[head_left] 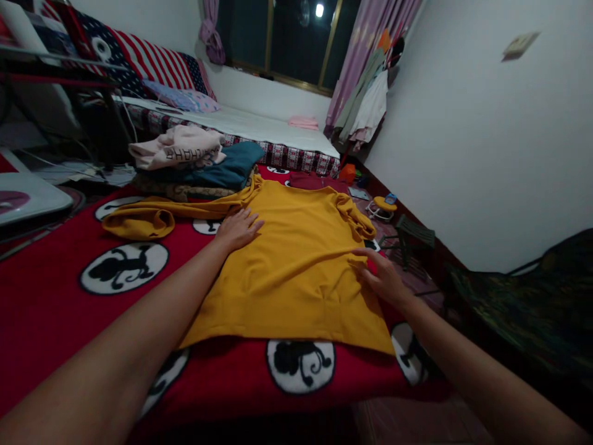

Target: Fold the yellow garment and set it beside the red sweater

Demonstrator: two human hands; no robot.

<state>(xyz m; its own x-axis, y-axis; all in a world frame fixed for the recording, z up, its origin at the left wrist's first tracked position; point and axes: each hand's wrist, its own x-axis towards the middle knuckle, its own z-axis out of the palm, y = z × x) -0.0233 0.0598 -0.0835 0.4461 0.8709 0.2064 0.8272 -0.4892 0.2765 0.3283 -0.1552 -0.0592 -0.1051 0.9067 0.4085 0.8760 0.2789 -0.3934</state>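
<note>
A mustard-yellow long-sleeved shirt (pixel 287 266) lies spread on a red blanket (pixel 41 309) printed with black-and-white monkey circles. Its left sleeve stretches out sideways, while the right sleeve is bunched near the shoulder. My left hand (pixel 238 230) rests flat on the shirt's left side, fingers spread. At the right edge, my right hand (pixel 382 277) pinches the fabric between thumb and fingers, and a crease runs from there across the shirt. Folded clothes (pixel 199 164) are stacked beyond the left sleeve, with a pale pink garment on top of a teal one.
A dark red folded cloth (pixel 317 180) lies past the collar. Behind stands a bed (pixel 259 120) below the window. To the right are a small yellow stool (pixel 385 204), a dark folding stool (pixel 414 235) and a camouflage chair (pixel 532 296). Clothes (pixel 370 105) hang by the curtain.
</note>
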